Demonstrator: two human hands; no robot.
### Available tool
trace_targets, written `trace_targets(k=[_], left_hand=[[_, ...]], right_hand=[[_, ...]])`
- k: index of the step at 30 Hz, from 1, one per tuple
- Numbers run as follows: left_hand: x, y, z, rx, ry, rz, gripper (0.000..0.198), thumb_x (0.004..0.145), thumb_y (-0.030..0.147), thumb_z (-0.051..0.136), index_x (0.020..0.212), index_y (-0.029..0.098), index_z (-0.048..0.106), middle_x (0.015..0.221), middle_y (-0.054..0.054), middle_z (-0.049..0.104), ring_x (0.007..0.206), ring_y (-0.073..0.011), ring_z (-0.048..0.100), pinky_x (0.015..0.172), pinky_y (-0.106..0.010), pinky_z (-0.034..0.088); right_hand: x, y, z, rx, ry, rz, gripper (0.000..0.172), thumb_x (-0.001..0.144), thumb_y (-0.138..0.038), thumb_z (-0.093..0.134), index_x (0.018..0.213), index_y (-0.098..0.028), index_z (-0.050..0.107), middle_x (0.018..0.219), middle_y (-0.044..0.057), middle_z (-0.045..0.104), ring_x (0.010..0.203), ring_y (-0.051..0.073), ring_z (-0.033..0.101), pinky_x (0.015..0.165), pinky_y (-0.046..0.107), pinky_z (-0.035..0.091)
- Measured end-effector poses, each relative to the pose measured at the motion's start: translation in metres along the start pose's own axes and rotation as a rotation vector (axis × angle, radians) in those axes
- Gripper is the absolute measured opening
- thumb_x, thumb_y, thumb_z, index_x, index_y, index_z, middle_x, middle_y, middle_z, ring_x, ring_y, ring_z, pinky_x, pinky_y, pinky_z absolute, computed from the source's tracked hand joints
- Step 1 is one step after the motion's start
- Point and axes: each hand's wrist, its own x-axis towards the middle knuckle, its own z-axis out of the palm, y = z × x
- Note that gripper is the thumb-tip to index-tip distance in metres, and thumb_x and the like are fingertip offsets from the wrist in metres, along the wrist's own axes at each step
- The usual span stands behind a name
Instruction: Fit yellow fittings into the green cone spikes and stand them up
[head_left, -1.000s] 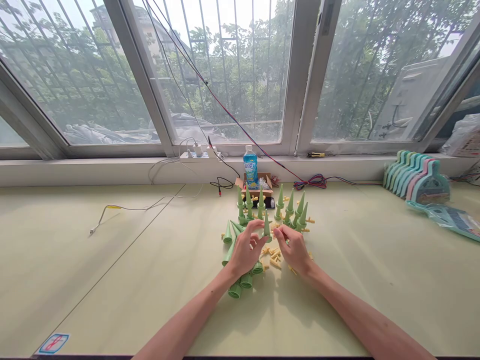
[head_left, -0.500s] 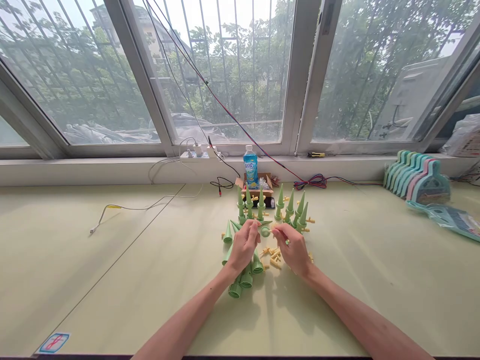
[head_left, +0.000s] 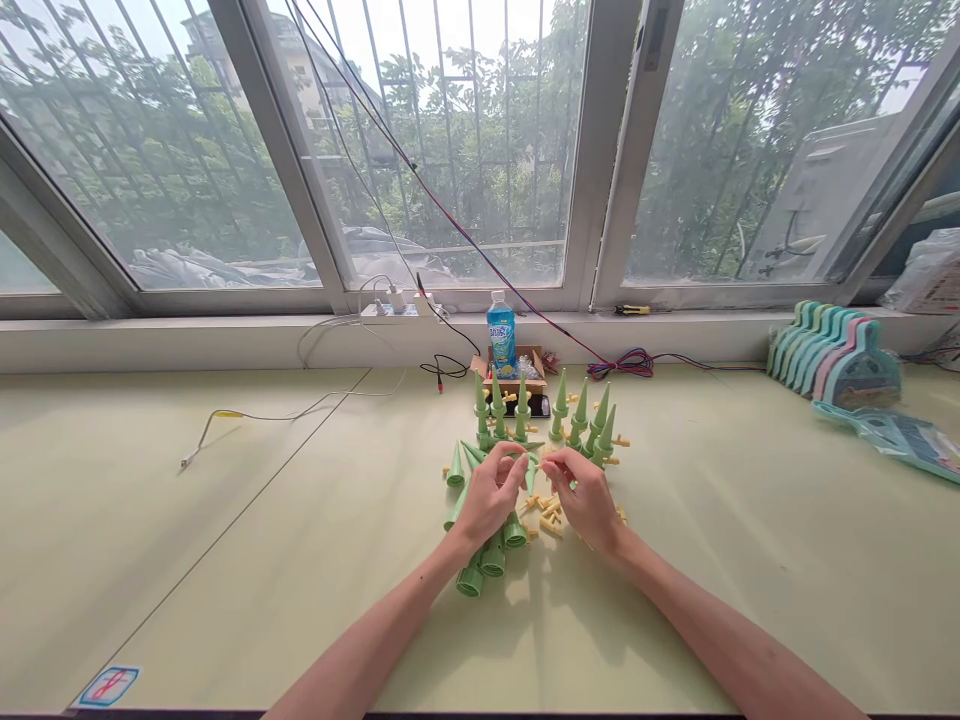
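Observation:
My left hand (head_left: 491,490) pinches a green cone-shaped piece (head_left: 531,475), whose tip points down between my hands. Right beside it, the fingers of my right hand (head_left: 581,485) are closed at the cone's side on a small yellow part, mostly hidden. Several green cones with yellow side pieces (head_left: 602,425) stand upright beyond my right hand, and more (head_left: 497,405) stand beyond my left. Loose green cones (head_left: 492,556) lie around and under my left wrist. A small pile of yellow pieces (head_left: 551,520) rests between my wrists.
Behind the cones are a dark phone (head_left: 538,405), a small cardboard box (head_left: 534,380) and a blue bottle (head_left: 501,335). Coiled cables (head_left: 631,364) lie near the sill. Colourful hangers (head_left: 832,355) stand at the right, and a thin cable (head_left: 277,417) crosses the left side.
The cone between my hands has turned from its round end facing me to its tip pointing down. My left fingers have shifted slightly.

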Motion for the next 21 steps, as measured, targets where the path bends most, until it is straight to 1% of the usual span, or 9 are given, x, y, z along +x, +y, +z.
trace_targets(k=[13, 21], left_hand=[[-0.0004, -0.0010, -0.0003, 0.010, 0.007, 0.057, 0.030, 0.093, 0.047, 0.052, 0.108, 0.021, 0.050, 0.070, 0.004, 0.053, 0.053, -0.0092, 0.049, 0.050, -0.020, 0.042], [-0.0012, -0.0063, 0.0012, 0.018, -0.010, 0.096, 0.032, 0.092, 0.044, 0.054, 0.115, 0.023, 0.047, 0.087, 0.000, 0.053, 0.059, -0.0086, 0.052, 0.049, -0.019, 0.046]], right_hand=[[0.0003, 0.0024, -0.0001, -0.039, -0.023, -0.005, 0.035, 0.101, -0.039, 0.041, 0.074, -0.019, 0.051, 0.063, -0.003, 0.051, 0.055, 0.012, 0.043, 0.055, 0.024, 0.037], [-0.0008, 0.0076, 0.0014, -0.058, -0.013, 0.004, 0.039, 0.101, -0.039, 0.040, 0.067, -0.020, 0.042, 0.058, -0.005, 0.039, 0.052, 0.011, 0.034, 0.051, 0.024, 0.031]])
